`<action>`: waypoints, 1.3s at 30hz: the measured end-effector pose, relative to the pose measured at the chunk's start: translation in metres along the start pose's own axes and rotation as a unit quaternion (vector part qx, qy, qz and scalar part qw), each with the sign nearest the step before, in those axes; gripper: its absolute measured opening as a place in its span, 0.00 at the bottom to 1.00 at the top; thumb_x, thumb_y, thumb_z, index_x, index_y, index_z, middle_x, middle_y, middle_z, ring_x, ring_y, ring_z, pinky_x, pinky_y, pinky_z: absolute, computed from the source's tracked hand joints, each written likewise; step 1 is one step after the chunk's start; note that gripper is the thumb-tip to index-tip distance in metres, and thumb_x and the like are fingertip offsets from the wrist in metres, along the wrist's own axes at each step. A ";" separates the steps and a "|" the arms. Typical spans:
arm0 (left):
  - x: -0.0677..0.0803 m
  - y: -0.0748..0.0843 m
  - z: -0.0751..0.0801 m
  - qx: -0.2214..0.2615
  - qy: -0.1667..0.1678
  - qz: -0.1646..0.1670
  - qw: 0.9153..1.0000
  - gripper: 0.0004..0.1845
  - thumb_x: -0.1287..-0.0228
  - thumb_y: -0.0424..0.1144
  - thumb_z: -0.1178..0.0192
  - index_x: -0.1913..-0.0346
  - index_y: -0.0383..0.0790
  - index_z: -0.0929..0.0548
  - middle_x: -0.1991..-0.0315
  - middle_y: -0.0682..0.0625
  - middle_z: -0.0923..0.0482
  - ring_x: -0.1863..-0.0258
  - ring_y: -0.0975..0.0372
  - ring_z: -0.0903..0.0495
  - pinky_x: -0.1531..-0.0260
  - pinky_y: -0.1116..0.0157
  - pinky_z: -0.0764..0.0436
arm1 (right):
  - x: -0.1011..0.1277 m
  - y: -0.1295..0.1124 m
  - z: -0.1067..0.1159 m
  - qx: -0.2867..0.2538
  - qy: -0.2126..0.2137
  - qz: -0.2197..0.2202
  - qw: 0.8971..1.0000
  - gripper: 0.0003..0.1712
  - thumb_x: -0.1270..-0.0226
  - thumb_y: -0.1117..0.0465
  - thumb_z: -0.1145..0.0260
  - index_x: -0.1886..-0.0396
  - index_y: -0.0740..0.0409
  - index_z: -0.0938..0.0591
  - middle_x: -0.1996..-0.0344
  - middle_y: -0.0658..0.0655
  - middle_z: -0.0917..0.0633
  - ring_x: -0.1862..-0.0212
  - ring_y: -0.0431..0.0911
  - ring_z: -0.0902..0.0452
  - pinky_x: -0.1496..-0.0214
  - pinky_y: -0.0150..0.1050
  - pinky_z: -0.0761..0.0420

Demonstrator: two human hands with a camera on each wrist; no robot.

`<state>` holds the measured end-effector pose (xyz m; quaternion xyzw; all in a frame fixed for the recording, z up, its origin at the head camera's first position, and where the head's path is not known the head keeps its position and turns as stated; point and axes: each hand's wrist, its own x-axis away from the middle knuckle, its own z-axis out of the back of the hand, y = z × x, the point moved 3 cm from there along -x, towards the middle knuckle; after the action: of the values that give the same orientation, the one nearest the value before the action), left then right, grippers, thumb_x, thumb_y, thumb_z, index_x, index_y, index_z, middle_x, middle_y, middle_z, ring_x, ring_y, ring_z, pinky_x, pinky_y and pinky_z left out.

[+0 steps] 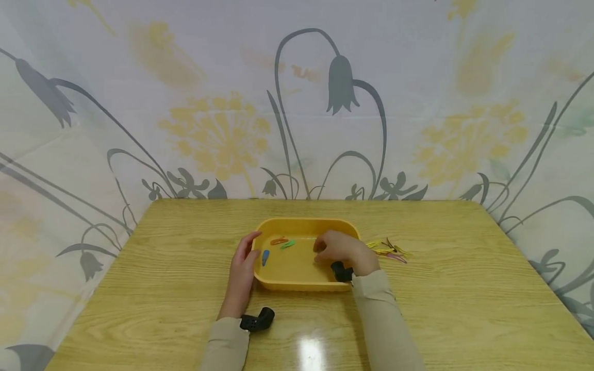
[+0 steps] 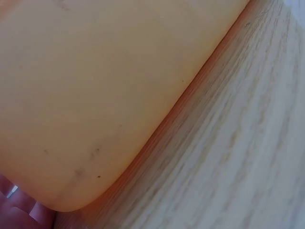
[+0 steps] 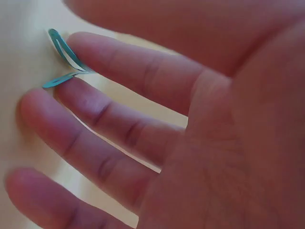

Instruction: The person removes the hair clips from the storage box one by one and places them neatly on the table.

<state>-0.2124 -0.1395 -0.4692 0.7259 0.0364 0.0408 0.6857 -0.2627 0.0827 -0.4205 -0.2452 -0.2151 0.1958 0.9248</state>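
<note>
A yellow plastic tray point(image 1: 301, 286) stands on the table, and my left hand point(image 1: 242, 263) holds its left side, thumb at the rim. The tray's outer wall point(image 2: 105, 95) fills much of the left wrist view, with some fingers point(image 2: 21, 210) at its lower corner. Inside the tray lie an orange hair clip point(image 1: 279, 240), a green one point(image 1: 287, 244) and a blue one point(image 1: 265, 257). My right hand point(image 1: 341, 247) reaches into the tray's right part. In the right wrist view, its fingers are extended, and a teal snap hair clip point(image 3: 64, 52) lies by the index and middle fingertips, thumb apart.
Right of the tray, a loose pile of yellow, dark and pink hair clips point(image 1: 394, 253) lies on the wooden table point(image 1: 464, 288). A patterned cloth point(image 1: 297, 129) hangs behind the table's far edge. Each wrist wears a black camera.
</note>
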 end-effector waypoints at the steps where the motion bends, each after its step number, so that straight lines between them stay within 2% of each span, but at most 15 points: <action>1: 0.000 0.000 0.000 0.000 0.001 0.000 1.000 0.19 0.33 0.33 0.56 0.42 0.51 0.29 0.33 0.57 0.41 0.31 0.66 0.50 0.31 0.60 0.48 | 0.000 0.000 0.000 0.003 0.001 -0.001 1.000 0.14 0.43 0.59 0.33 0.58 0.58 0.18 0.58 0.54 0.18 0.58 0.45 0.25 0.51 0.43 0.24; 6: 0.000 0.000 0.000 -0.003 0.000 -0.006 1.000 0.19 0.33 0.32 0.57 0.41 0.50 0.29 0.34 0.57 0.40 0.31 0.65 0.50 0.31 0.59 0.48 | 0.001 0.000 0.000 0.010 0.003 -0.011 1.000 0.15 0.44 0.59 0.33 0.57 0.58 0.18 0.57 0.54 0.18 0.57 0.46 0.24 0.51 0.43 0.24; 11: 0.000 -0.001 0.001 -0.001 0.001 -0.003 1.000 0.19 0.33 0.33 0.56 0.42 0.52 0.28 0.34 0.59 0.40 0.31 0.67 0.50 0.31 0.61 0.48 | 0.002 -0.001 0.001 0.014 0.008 -0.022 1.000 0.13 0.44 0.59 0.33 0.59 0.57 0.17 0.60 0.53 0.17 0.61 0.44 0.24 0.54 0.41 0.23; 18: 0.000 0.000 0.001 0.000 0.003 -0.002 1.000 0.19 0.33 0.33 0.56 0.42 0.52 0.28 0.34 0.58 0.40 0.31 0.67 0.48 0.32 0.61 0.46 | 0.003 -0.002 0.001 0.007 -0.001 -0.019 1.000 0.11 0.45 0.62 0.32 0.60 0.55 0.17 0.59 0.52 0.18 0.60 0.44 0.25 0.55 0.42 0.23; 25: -0.001 -0.001 0.001 0.001 0.002 0.000 1.000 0.19 0.32 0.33 0.55 0.42 0.52 0.28 0.34 0.58 0.40 0.32 0.66 0.47 0.33 0.60 0.44 | 0.002 -0.002 0.002 0.015 -0.005 -0.016 1.000 0.07 0.45 0.61 0.31 0.66 0.55 0.17 0.67 0.50 0.19 0.67 0.43 0.27 0.61 0.37 0.25; 33: -0.003 -0.002 0.000 0.005 -0.006 0.001 1.000 0.20 0.33 0.33 0.56 0.41 0.51 0.29 0.32 0.55 0.42 0.31 0.65 0.49 0.32 0.59 0.47 | 0.000 0.001 0.002 -0.009 0.025 -0.029 0.999 0.03 0.44 0.61 0.33 0.73 0.55 0.16 0.78 0.51 0.20 0.77 0.42 0.30 0.73 0.32 0.30; 39: -0.002 -0.002 0.001 -0.002 -0.001 0.002 1.000 0.19 0.33 0.34 0.55 0.42 0.53 0.28 0.34 0.58 0.40 0.31 0.66 0.48 0.32 0.60 0.46 | -0.001 0.000 0.003 -0.006 0.057 -0.023 0.998 0.04 0.45 0.61 0.34 0.74 0.57 0.15 0.80 0.51 0.20 0.78 0.42 0.30 0.74 0.32 0.30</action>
<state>-0.2146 -0.1403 -0.4716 0.7244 0.0345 0.0413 0.6873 -0.2654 0.0836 -0.4182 -0.2566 -0.1690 0.1588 0.9383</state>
